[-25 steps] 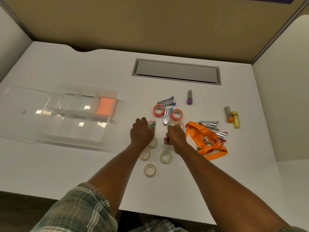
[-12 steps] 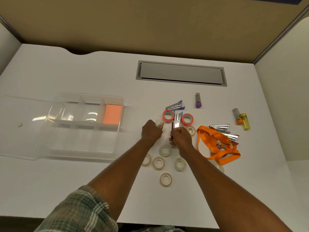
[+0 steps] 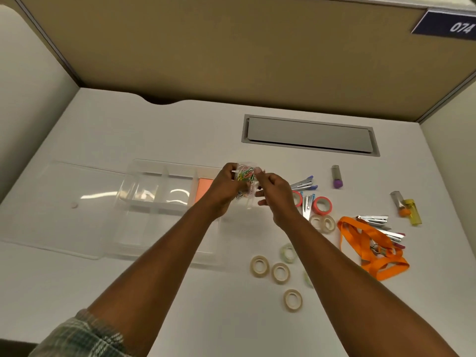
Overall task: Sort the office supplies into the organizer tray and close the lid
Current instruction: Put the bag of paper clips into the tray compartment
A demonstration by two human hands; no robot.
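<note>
A clear organizer tray [image 3: 154,202] with dividers lies at the left of the white desk, its clear lid [image 3: 64,202] open flat to the left. An orange sticky-note pad [image 3: 204,189] sits in its far right compartment. My left hand [image 3: 224,189] and my right hand [image 3: 277,195] both pinch a small clear bag of coloured paper clips [image 3: 246,176], lifted above the tray's right edge. Loose supplies lie to the right: several tape rolls [image 3: 280,273], two orange-red tape rolls [image 3: 323,204], staple removers [image 3: 304,184], an orange lanyard [image 3: 373,248].
A purple-capped glue stick [image 3: 337,176] and a yellow and orange pair of small tubes [image 3: 407,207] lie at the far right. A grey cable hatch [image 3: 309,135] is set into the desk at the back. Partition walls enclose the desk on three sides.
Both hands rose from the desk among the tape rolls and moved left toward the tray, lifting the bag of paper clips between them. The camera view shifted upward.
</note>
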